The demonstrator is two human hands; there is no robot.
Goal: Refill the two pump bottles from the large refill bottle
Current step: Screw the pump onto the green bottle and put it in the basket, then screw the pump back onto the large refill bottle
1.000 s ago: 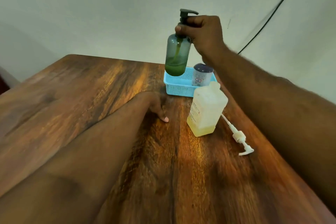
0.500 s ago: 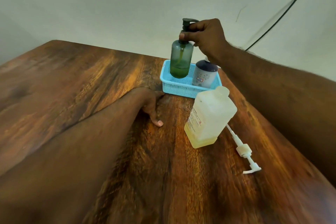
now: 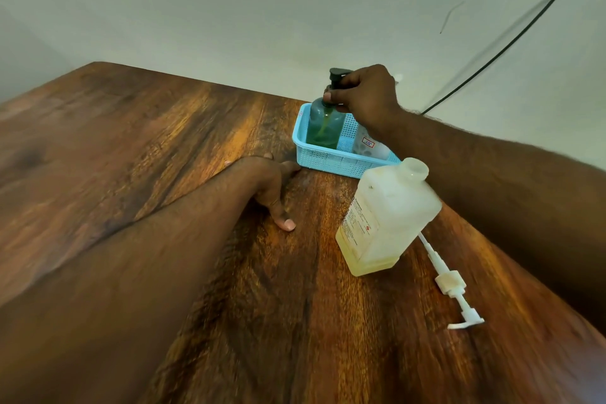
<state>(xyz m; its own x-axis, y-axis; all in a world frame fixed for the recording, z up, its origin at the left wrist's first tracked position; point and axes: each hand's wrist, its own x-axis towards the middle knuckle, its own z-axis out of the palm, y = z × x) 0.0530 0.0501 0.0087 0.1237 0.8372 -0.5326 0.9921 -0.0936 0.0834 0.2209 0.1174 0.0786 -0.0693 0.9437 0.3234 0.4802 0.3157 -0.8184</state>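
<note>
Green bottle: my right hand [image 3: 364, 93] pinches the neck of the green pump bottle [image 3: 324, 125], which stands upright in the blue basket [image 3: 331, 162].
Left hand: my left hand [image 3: 265, 187] rests spread on the wooden counter [image 3: 137, 147], holding nothing.
Second bottle: a pale bottle [image 3: 369, 146] is beside the green one in the basket.
Refill bottle: the uncapped large refill bottle [image 3: 387, 216] stands near the basket, its white pump [image 3: 451, 285] lying beside it.

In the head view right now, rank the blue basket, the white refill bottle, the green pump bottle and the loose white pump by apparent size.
1. white refill bottle, though it stands nearer the camera, which inflates it
2. blue basket, close to the refill bottle in area, so that order is unsure
3. green pump bottle
4. loose white pump, long but thin
</note>
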